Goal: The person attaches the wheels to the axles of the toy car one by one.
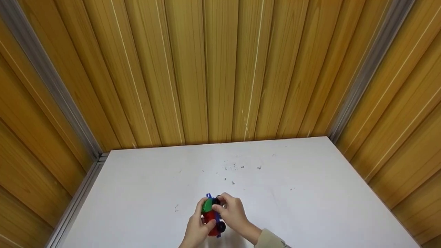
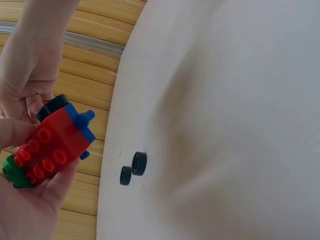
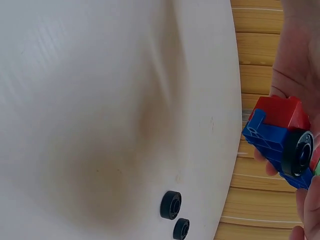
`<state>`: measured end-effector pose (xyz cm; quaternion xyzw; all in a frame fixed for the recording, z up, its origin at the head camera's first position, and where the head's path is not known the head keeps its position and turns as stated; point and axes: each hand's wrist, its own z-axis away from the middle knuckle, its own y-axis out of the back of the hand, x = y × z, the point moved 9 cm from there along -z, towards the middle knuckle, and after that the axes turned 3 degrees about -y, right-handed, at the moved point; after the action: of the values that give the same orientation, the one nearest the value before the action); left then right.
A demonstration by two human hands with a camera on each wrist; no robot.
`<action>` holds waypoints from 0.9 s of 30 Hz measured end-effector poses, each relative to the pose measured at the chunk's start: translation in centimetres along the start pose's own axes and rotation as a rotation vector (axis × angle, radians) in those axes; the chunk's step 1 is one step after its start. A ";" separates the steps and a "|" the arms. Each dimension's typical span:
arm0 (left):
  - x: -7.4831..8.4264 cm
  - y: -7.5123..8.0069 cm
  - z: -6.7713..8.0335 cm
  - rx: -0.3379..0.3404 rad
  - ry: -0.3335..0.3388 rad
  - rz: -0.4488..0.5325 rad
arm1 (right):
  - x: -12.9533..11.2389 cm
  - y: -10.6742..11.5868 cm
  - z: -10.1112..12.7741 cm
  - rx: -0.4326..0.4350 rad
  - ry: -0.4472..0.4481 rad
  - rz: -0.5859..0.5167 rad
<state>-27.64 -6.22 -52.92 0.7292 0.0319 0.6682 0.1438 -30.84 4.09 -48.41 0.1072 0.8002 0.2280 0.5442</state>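
Both hands, left hand [image 1: 196, 231] and right hand [image 1: 231, 212], curl around the toy block car [image 1: 211, 215], lifted just above the white table [image 1: 310, 193], apparently to reach its axles. Two loose black wheels [image 2: 133, 167] lie on the table just beside the car.

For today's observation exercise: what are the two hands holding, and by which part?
Both hold one toy block car: left hand round its red body, right hand at the green end.
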 end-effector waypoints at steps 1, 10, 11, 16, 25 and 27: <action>0.1 0.0 0.0 0.003 -0.008 0.001 | 0.0 0.0 -0.1 -0.008 -0.009 -0.005; -0.3 -0.4 0.2 -0.007 0.018 0.050 | 0.3 -0.4 -0.1 -0.055 -0.030 -0.002; -0.4 -0.5 0.2 -0.009 0.022 0.061 | 0.3 -0.3 -0.1 -0.051 -0.025 -0.001; -0.5 -0.7 0.1 -0.017 0.012 0.122 | 0.6 -0.1 0.0 -0.039 -0.037 -0.038; -1.1 -0.5 -0.1 -0.008 0.050 0.107 | 1.0 -0.3 0.4 -0.099 -0.135 -0.125; -1.3 -0.4 -0.2 -0.007 0.059 0.083 | 0.1 0.0 0.6 -0.105 -0.136 -0.132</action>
<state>-27.91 -6.12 -54.22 0.7094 0.0032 0.6950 0.1175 -30.33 4.28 -48.71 0.0408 0.7537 0.2254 0.6160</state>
